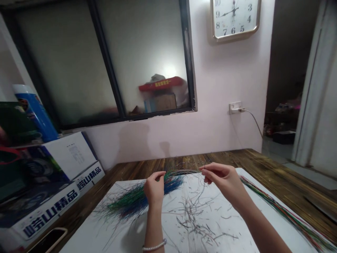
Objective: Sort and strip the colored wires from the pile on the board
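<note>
Dark-brown wooden table (pixel 226 158), lower frame: bears everything. White flat sheet (pixel 89 232), lower centre: pale backing, probably so fine strands show. Green-and-blue bundle of wire-like strands (pixel 131 198), lower left, slants across sheet. Long red-and-green strand bundle (pixel 285 214), lower right: presumably parked aside. Right hand (pixel 221 175), right of centre: fingertips pinch thin dark strands (pixel 185 171), apparently steadying end. Left hand (pixel 154 188), centre: narrow pinch beside bundle; contents cannot tell. Short dark clippings (pixel 193 221), bottom centre, scattered.
</note>
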`<state>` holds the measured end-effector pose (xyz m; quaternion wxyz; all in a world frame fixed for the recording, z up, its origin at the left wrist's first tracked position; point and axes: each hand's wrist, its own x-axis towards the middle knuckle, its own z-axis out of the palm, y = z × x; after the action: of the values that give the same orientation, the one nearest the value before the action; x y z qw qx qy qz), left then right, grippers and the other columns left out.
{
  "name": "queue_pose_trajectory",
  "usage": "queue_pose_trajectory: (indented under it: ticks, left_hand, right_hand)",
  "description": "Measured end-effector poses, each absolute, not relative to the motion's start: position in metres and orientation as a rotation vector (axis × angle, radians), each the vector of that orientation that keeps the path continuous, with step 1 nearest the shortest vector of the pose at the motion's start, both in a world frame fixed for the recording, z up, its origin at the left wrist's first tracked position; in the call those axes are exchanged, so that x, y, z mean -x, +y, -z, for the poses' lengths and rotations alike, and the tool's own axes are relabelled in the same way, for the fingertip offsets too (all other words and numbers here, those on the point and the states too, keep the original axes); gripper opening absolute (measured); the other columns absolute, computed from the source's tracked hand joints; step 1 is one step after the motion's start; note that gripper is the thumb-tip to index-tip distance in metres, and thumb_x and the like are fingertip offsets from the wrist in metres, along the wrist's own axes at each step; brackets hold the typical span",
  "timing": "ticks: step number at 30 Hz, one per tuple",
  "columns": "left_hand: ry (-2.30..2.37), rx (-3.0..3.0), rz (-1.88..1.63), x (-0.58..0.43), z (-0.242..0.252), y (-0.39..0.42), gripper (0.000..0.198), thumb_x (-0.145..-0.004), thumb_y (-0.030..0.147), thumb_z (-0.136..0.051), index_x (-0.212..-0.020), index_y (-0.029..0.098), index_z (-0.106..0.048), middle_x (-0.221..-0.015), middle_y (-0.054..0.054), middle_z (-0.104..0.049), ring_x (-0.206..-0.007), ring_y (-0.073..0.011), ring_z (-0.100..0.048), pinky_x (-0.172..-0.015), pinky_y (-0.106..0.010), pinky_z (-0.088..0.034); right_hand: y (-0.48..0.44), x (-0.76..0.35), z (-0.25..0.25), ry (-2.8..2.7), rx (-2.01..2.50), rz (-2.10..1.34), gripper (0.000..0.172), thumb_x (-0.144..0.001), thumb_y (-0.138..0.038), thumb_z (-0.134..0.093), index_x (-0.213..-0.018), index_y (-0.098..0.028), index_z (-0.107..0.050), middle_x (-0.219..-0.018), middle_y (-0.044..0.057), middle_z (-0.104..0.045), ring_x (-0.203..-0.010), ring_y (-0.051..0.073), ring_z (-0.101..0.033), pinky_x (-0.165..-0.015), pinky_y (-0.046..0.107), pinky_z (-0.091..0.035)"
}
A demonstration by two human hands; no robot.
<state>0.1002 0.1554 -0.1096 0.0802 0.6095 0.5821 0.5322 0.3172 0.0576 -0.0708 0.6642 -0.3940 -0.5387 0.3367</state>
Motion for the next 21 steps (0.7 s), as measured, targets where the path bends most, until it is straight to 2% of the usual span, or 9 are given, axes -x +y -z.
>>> queue_pose_trajectory:
  ticks: [3, 9, 16, 21]
  left_hand:
    - [1.735, -1.772, -1.605, -0.097, 0.11, 0.157, 0.016, -0.073, 0.021, -0.057, -0.076, 0.019, -0.073, -0.077, -0.005, -0.074, -0.075, -0.0233, -0.068, -0.07, -0.033, -0.051]
    - [1.575, -1.804, -1.661, -0.097, 0.107, 0.159, 0.014, -0.072, 0.021, -0.058, -0.074, 0.017, -0.071, -0.075, -0.005, -0.074, -0.072, -0.0193, -0.069, -0.069, -0.027, -0.053]
    - [1.492, -1.985, -1.823, -0.097, 0.102, 0.152, 0.016, -0.076, 0.022, -0.054, -0.075, 0.02, -0.07, -0.084, -0.004, -0.072, -0.078, -0.0192, -0.066, -0.074, -0.028, -0.051]
    - [1.453, -2.034, -1.949, -0.099, 0.098, 0.149, 0.017, -0.079, 0.028, -0.054, -0.079, 0.02, -0.069, -0.083, -0.005, -0.071, -0.075, -0.0187, -0.066, -0.072, -0.028, -0.051]
  right_hand:
    - [0.06, -0.314, 0.073, -1.239, 0.898, -0.775, 0.014, -0.074, -0.031, -0.068, -0.074, -0.018, -0.072, -0.061, 0.002, -0.065, -0.055, 0.013, -0.059, -0.052, 0.026, -0.049]
    - [0.07, -0.307, 0.082, -1.284, 0.94, -0.771, 0.017, -0.075, -0.033, -0.066, -0.074, -0.017, -0.072, -0.062, 0.004, -0.067, -0.057, 0.016, -0.06, -0.052, 0.028, -0.048]
    - [0.078, -0.298, 0.091, -1.304, 0.98, -0.735, 0.019, -0.074, -0.035, -0.066, -0.07, -0.017, -0.07, -0.076, 0.007, -0.07, -0.068, 0.018, -0.06, -0.056, 0.029, -0.047]
    - [0.076, -0.294, 0.091, -1.325, 0.962, -0.756, 0.019, -0.074, -0.035, -0.065, -0.069, -0.017, -0.07, -0.088, 0.009, -0.071, -0.076, 0.021, -0.062, -0.058, 0.029, -0.048]
